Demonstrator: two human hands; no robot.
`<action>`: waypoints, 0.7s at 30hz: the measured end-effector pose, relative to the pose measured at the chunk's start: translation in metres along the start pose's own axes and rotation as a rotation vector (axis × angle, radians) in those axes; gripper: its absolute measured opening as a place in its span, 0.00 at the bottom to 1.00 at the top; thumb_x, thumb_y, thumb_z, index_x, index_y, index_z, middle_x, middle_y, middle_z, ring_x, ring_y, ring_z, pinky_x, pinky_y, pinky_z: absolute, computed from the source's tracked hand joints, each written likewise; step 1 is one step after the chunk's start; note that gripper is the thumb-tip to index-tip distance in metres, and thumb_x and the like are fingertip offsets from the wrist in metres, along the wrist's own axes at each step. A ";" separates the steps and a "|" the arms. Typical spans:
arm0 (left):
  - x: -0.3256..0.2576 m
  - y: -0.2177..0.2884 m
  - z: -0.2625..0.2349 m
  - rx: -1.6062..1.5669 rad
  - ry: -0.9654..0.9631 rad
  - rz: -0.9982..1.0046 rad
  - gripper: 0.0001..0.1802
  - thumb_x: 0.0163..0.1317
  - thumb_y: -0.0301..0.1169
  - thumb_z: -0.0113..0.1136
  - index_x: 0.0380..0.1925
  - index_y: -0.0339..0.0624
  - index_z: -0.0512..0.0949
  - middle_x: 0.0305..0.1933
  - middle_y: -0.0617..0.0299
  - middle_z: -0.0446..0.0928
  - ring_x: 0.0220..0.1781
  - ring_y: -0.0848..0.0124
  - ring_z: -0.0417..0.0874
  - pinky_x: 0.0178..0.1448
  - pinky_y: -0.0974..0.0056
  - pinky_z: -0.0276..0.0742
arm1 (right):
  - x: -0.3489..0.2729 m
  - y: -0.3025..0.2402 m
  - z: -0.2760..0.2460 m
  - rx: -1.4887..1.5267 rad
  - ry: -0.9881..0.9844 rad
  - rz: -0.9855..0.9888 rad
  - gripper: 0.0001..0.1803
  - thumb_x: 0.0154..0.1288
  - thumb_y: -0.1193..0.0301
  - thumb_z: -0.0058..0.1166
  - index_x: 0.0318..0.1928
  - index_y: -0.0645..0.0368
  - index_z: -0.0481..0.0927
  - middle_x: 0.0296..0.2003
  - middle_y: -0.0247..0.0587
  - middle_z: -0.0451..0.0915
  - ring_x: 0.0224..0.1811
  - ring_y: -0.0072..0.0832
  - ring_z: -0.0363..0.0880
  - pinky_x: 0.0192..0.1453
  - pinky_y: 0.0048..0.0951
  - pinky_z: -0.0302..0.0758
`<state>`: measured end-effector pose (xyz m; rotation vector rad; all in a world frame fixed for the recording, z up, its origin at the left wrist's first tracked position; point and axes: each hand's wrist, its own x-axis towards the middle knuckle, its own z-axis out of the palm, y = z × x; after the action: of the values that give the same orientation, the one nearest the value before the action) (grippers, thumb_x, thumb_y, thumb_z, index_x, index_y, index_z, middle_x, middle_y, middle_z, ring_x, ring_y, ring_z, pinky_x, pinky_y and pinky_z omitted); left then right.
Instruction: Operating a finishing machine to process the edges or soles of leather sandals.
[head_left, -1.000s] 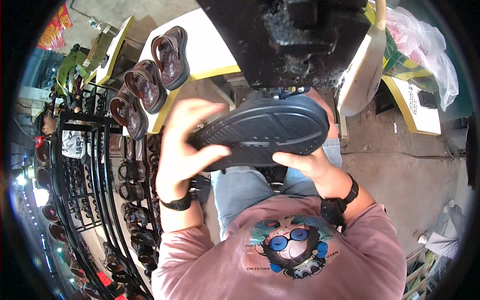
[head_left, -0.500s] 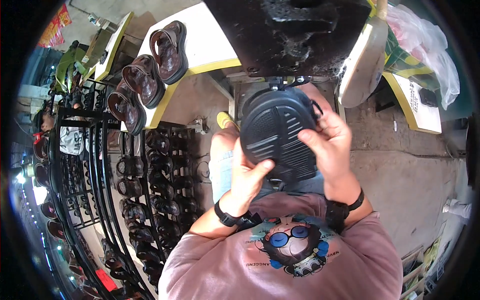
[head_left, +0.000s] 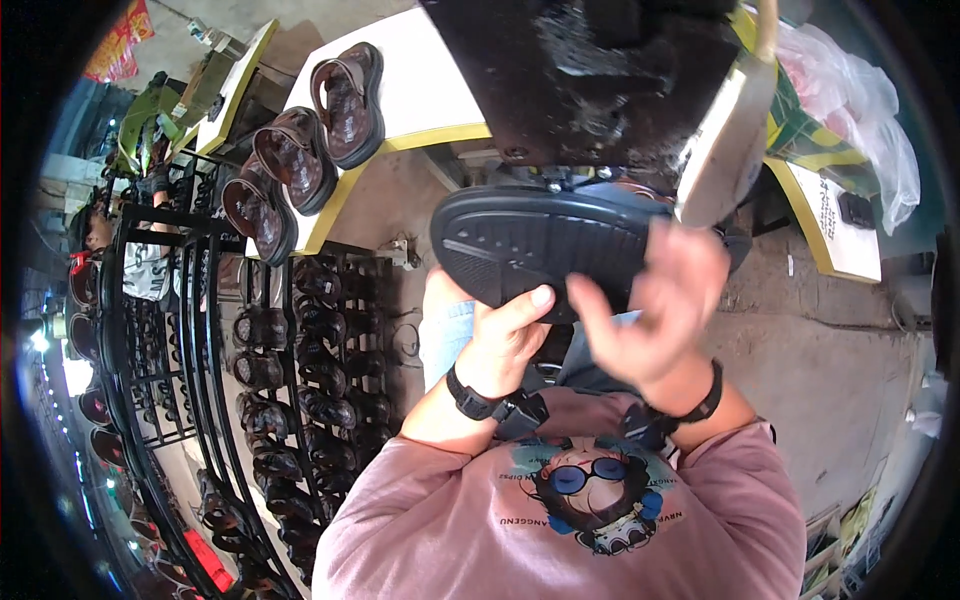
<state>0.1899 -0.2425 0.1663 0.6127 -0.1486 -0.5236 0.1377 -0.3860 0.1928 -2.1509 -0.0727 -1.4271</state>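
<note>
In front of the dark machine head (head_left: 590, 80), a black sandal (head_left: 540, 240) is turned with its ribbed sole toward me and its length running left to right. My left hand (head_left: 508, 345) grips its near edge, thumb on the sole and the other fingers hidden beneath. Over the right part of the sole hovers my right hand (head_left: 655, 315), thumb spread from the fingers; it is blurred, and whether it touches the sandal I cannot tell. The sandal's strap side faces away, out of sight.
Three brown sandals (head_left: 290, 160) stand in a row on the white table (head_left: 420, 80) with a yellow edge. Racks (head_left: 200, 330) full of sandals fill the left side. A pale rounded machine part (head_left: 730, 140), a clear plastic bag (head_left: 850, 100) and a small black object (head_left: 856, 210) are at the right.
The sandal has turned from pointing toward me to lying crosswise, its sole tilted. My right hand has let go of its edge and opened; my left hand keeps its grip.
</note>
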 end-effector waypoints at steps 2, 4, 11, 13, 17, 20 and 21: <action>0.000 0.004 -0.010 -0.069 -0.021 0.062 0.31 0.54 0.24 0.69 0.61 0.36 0.72 0.61 0.50 0.77 0.62 0.51 0.78 0.70 0.44 0.71 | -0.033 -0.013 -0.001 0.366 -0.230 -0.258 0.15 0.53 0.60 0.71 0.28 0.52 0.78 0.33 0.36 0.78 0.31 0.35 0.76 0.35 0.38 0.72; 0.002 0.008 -0.017 -0.153 -0.033 0.088 0.31 0.55 0.26 0.69 0.60 0.37 0.73 0.60 0.49 0.78 0.62 0.51 0.78 0.70 0.44 0.71 | -0.054 0.000 -0.008 0.673 -1.035 -0.028 0.11 0.55 0.63 0.70 0.32 0.52 0.81 0.35 0.40 0.81 0.38 0.33 0.81 0.44 0.32 0.77; 0.002 -0.008 -0.039 -0.200 0.102 0.096 0.32 0.52 0.25 0.72 0.59 0.35 0.71 0.55 0.52 0.79 0.57 0.57 0.81 0.64 0.51 0.77 | -0.066 0.055 -0.039 1.235 -0.279 1.116 0.27 0.57 0.71 0.66 0.59 0.63 0.77 0.56 0.40 0.79 0.58 0.32 0.76 0.64 0.38 0.71; 0.003 -0.008 -0.055 -0.199 0.191 0.082 0.31 0.52 0.26 0.72 0.58 0.36 0.72 0.55 0.53 0.79 0.58 0.58 0.79 0.65 0.52 0.76 | -0.063 0.037 -0.029 1.073 -0.247 1.086 0.26 0.59 0.72 0.64 0.59 0.62 0.77 0.56 0.40 0.78 0.58 0.32 0.75 0.64 0.38 0.71; 0.014 0.030 -0.083 -0.092 0.031 0.124 0.36 0.56 0.50 0.68 0.62 0.42 0.74 0.64 0.53 0.76 0.63 0.52 0.77 0.69 0.42 0.69 | -0.045 0.007 0.008 1.084 -0.253 0.870 0.20 0.63 0.76 0.61 0.56 0.62 0.79 0.53 0.39 0.80 0.55 0.30 0.77 0.61 0.34 0.72; 0.031 0.088 -0.070 0.013 0.083 0.267 0.31 0.64 0.49 0.64 0.60 0.42 0.72 0.61 0.52 0.75 0.62 0.55 0.76 0.69 0.48 0.70 | -0.039 -0.007 0.030 1.149 -0.231 0.888 0.18 0.62 0.77 0.63 0.53 0.62 0.81 0.50 0.37 0.82 0.51 0.28 0.79 0.57 0.32 0.74; 0.037 0.111 -0.057 0.139 0.136 0.292 0.29 0.66 0.48 0.62 0.59 0.42 0.72 0.59 0.53 0.75 0.62 0.57 0.76 0.70 0.49 0.69 | -0.039 -0.010 0.035 1.146 -0.270 0.901 0.17 0.62 0.77 0.64 0.52 0.62 0.81 0.49 0.37 0.82 0.50 0.28 0.79 0.56 0.32 0.75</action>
<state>0.2845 -0.1551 0.1835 0.7458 -0.1437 -0.1896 0.1470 -0.3513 0.1534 -1.1068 -0.0054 -0.3515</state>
